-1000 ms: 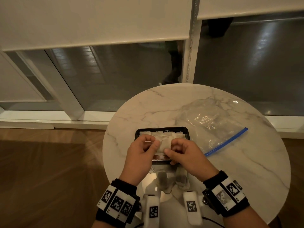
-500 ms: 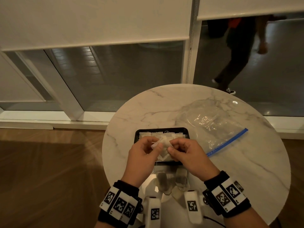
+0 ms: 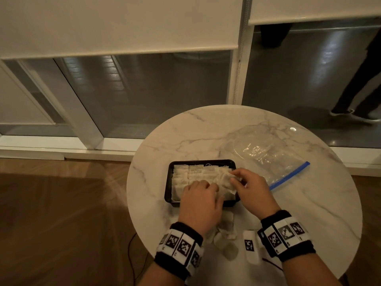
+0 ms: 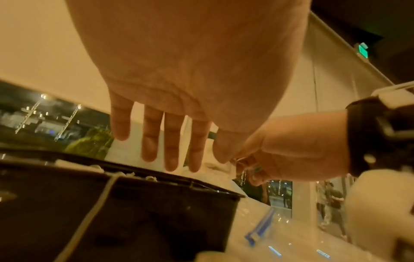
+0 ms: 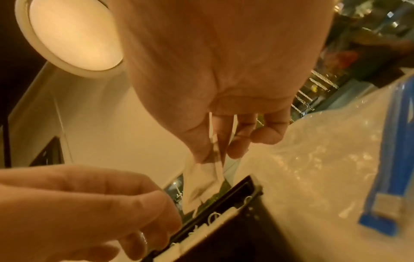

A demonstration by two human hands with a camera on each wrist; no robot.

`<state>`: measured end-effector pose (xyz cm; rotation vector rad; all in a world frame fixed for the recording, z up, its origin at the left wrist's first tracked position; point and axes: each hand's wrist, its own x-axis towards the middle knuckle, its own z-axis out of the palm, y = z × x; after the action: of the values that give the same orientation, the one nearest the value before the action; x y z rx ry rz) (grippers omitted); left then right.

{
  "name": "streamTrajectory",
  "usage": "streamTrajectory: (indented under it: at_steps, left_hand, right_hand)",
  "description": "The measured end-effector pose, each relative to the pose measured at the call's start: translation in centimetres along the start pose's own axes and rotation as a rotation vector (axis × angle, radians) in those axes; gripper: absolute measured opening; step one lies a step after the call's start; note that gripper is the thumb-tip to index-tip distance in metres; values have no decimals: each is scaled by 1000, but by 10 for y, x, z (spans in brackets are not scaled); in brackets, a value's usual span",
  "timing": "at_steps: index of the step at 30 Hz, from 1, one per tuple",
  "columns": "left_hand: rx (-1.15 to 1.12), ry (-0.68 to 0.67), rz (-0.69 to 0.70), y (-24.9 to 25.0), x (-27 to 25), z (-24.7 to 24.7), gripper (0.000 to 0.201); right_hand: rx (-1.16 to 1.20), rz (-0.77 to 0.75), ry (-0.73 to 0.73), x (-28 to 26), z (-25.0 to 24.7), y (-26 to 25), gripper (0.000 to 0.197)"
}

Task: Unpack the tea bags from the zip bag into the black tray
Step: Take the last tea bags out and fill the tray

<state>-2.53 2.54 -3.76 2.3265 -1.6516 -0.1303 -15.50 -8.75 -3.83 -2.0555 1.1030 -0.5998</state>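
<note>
Nearest, loose tea bags (image 3: 226, 234) lie on the table (image 3: 309, 213) just before the tray (image 3: 169, 182). Only the left wrist view shows the left hand (image 3: 201, 203) with straight, spread fingers (image 4: 172, 141) over the tray's near rim; the right wrist view alone shows the right hand (image 3: 250, 190) pinching a hanging tea bag (image 5: 199, 182) above the tray's right end. The tray's long axis runs left-right, packed with bags. Beyond the tray to the right lies the zip bag (image 3: 266, 155), its blue strip nearest.
</note>
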Motion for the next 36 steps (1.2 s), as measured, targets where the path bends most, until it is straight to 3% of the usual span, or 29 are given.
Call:
streamTrajectory:
  at_steps: [5,8,18,23,27,31,36]
  left_hand:
    - [160,-236,-96,7,7,24,55]
    - [185,-300,-127,5,5,29,62]
    - [128,-316,-148,-3,2,34,67]
    - [149,-246,-129,-9,2,34,63]
    - [191,-173,-148,-20,3,29,67]
    - [238,-197,-173,-26,4,28,89]
    - [228,-255,-208,-30,2,30,81]
  right_hand:
    - [-281,1,-105,3,3,1,19]
    - [-456,-47,-166,5,8,-4,18]
    - [-647,46,-283,15,27,-2,20]
    - [-588,-69,-92,9,23,-1,31]
    - [-511,-107,-204,1,20,-10,21]
    - [-566,5,-377,-1,30,-12,50]
    - [-658,64,-389,-1,43,-11,69]
